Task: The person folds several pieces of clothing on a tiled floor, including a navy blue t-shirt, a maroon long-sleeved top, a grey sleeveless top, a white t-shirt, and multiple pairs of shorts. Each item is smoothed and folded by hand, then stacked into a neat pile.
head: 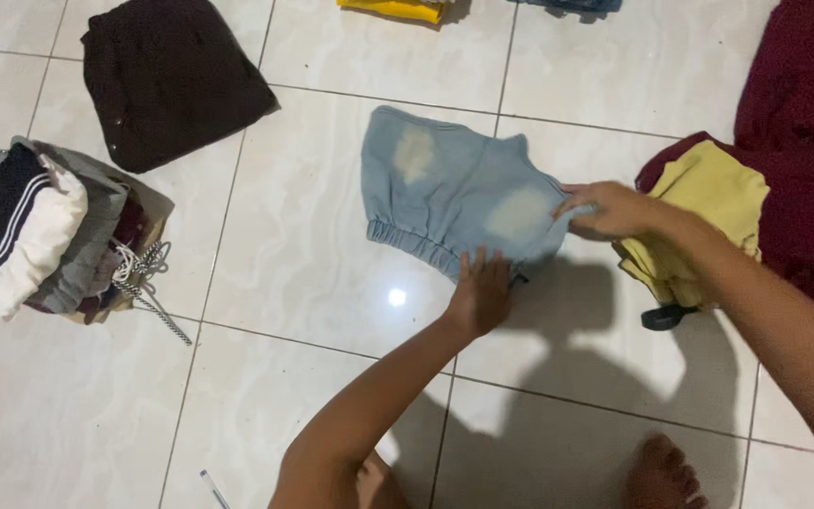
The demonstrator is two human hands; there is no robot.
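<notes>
A pair of light blue denim shorts (454, 193) lay spread flat on the white tiled floor (313, 245), near the middle of it, with two faded patches showing on the cloth. The left hand (480, 294) pressed down on the gathered waistband at the near edge of the shorts, fingers flat and close together. The right hand (605, 209) pinched the right-hand edge of the shorts between thumb and fingers. Just beside that hand, toward the floor's right edge, sat a folded yellow garment (708, 203) on top of a dark red cloth (807, 113). A folded black garment (171, 75) lay toward the far left corner, and a stack of folded clothes (49, 231) stood at the left edge. A bare foot (661, 476) showed at the near edge.
</notes>
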